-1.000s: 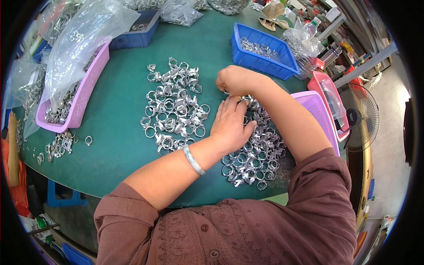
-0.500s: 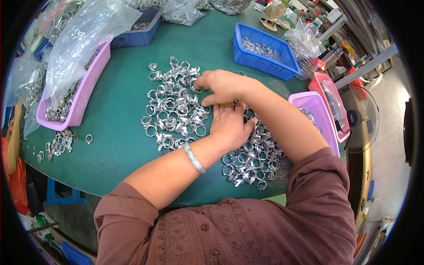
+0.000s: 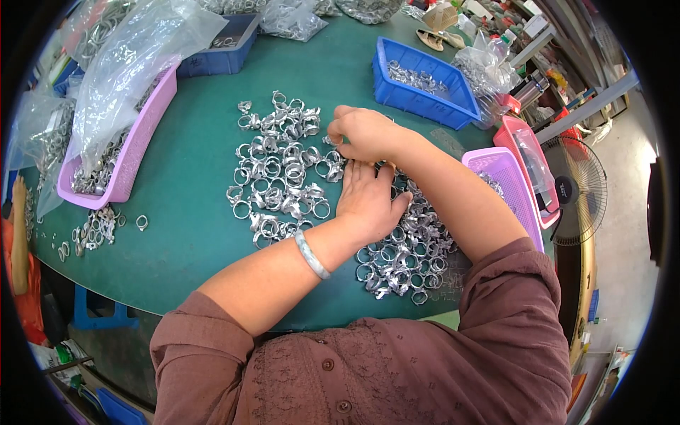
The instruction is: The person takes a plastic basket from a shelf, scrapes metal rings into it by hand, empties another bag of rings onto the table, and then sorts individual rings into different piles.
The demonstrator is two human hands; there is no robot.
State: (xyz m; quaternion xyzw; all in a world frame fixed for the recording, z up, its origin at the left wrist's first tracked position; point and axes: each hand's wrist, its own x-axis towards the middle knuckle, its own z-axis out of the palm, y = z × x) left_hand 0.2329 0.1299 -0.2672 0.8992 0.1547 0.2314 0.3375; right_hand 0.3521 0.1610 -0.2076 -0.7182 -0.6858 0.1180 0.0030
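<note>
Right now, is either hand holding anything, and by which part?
The right hand has a ring at its fingertips; whether it's gripped, and where, can't be told. The left hand, beside other rings, holds nothing visible.

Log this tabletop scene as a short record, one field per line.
Left hand: flat, thumb out, at the right pile of silvery metal rings
Right hand: curled, just beyond the left; whether it holds a ring is unclear
Left of hands: left pile of silvery metal rings
Surface: green tabletop
Wrist: pale marbled bangle, left arm
Far right: blue rectangular plastic tray holding metal parts
</note>
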